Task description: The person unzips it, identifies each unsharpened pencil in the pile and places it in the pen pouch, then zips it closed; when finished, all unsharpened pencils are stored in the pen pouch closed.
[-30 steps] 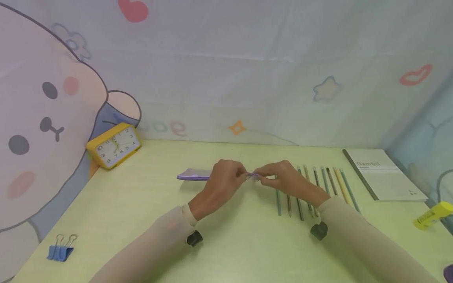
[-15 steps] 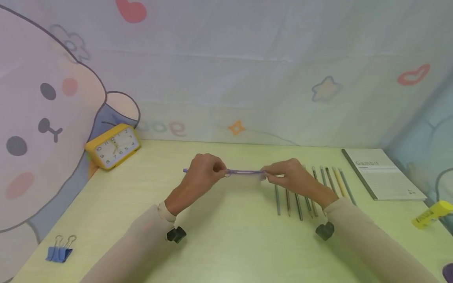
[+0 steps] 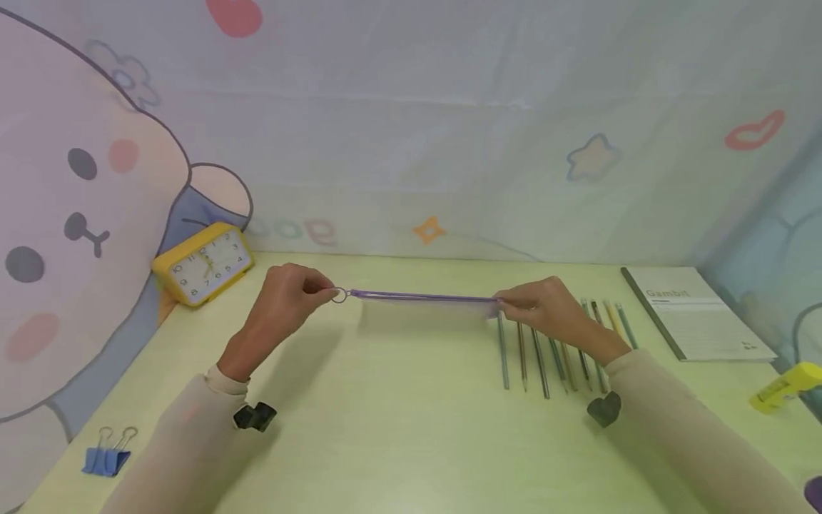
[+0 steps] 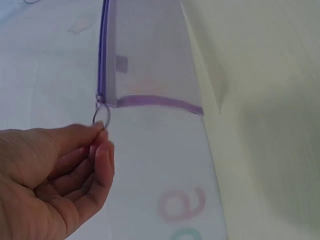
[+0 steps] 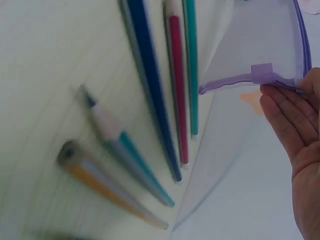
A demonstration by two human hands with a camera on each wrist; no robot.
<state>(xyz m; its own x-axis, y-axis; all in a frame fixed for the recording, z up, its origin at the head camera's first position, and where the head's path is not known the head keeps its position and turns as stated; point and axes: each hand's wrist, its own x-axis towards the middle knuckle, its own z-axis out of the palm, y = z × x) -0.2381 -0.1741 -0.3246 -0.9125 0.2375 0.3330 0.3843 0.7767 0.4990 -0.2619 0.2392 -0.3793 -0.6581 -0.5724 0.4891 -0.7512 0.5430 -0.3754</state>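
A see-through pouch with purple zip and edging is held stretched out between both hands above the table. In the head view its purple zip runs nearly level, as two strips with a thin gap. My left hand pinches the ring of the zip pull, which sits at the pouch's left end. At the other end my right hand pinches the corner beside the zip. The right wrist view shows the right hand's fingers at the pouch's purple edge, next to a small fabric tab.
Several pencils lie in a row below and beside the right hand. A notebook and a yellow glue stick are at the right. To the left stand a yellow clock and a blue binder clip.
The left hand has travelled left with the ring, sliding the zip pull from the pouch's right end to its left end. Two separate purple strips show behind it. The right hand shifted slightly right.
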